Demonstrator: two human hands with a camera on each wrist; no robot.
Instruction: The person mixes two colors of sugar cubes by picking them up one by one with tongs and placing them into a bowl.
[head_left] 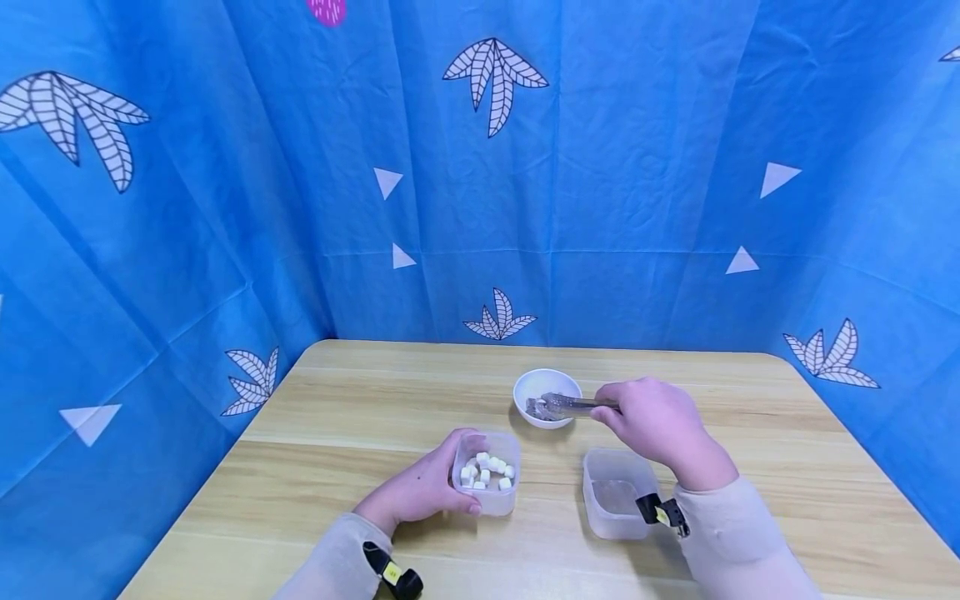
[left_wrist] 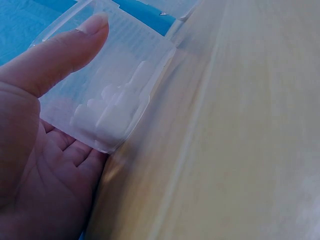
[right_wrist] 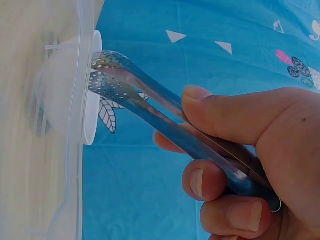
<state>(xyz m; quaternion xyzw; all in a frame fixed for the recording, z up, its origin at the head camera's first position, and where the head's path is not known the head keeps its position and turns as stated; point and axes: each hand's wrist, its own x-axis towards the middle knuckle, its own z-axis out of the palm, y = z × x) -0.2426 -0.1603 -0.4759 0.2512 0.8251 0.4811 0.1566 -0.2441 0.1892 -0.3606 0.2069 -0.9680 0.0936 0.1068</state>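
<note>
My left hand [head_left: 423, 487] grips a clear plastic container [head_left: 497, 502] by its left side, thumb at the near wall and fingers around the back. Small white cubes [head_left: 484, 477] lie in the bottom of it. In the left wrist view the container [left_wrist: 120, 37] stands on the wooden surface, the thumb pressed along its wall. My right hand [head_left: 660, 421] holds metal tongs [head_left: 573, 406] between thumb and fingers. The tongs' perforated tips reach into a white bowl [head_left: 542, 380]; in the right wrist view the tongs' arms [right_wrist: 165, 125] are slightly parted, their ends partly hidden behind the bowl's rim.
A second clear plastic container [head_left: 617, 523] stands below my right forearm, to the right of the first. All of it is on a light wooden table [head_left: 360, 408]. Blue patterned cloth [head_left: 630, 167] hangs behind the table and along its sides.
</note>
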